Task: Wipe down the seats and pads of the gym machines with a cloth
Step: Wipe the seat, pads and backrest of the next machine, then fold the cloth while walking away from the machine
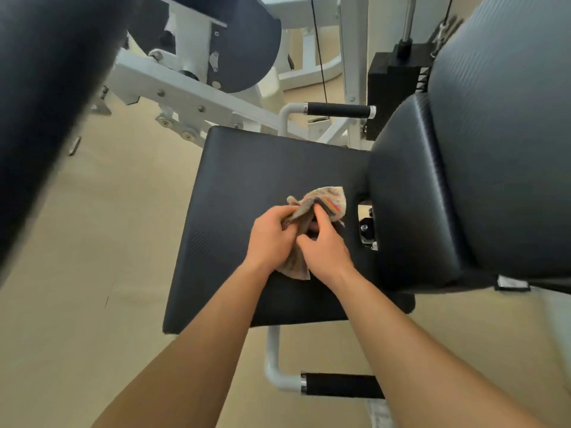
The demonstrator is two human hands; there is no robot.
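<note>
A black padded seat [247, 180] of a gym machine fills the middle of the view. Over its right half both hands hold a small striped beige cloth [327, 200], bunched up between them. My left hand [273, 239] grips the cloth's left side and my right hand [324, 247] pinches its right side; the two hands touch. A loose corner of the cloth sticks up beyond the fingers and another hangs below the wrists. The black backrest pad [417, 196] rises just right of the hands.
White steel frame [191, 97] runs behind the seat. Black-gripped handles stand at the far side [340, 110] and near side [340, 385] of the seat. A big dark roller pad [46, 88] looms at left, a weight stack [395, 81] at back right. Beige floor lies all around.
</note>
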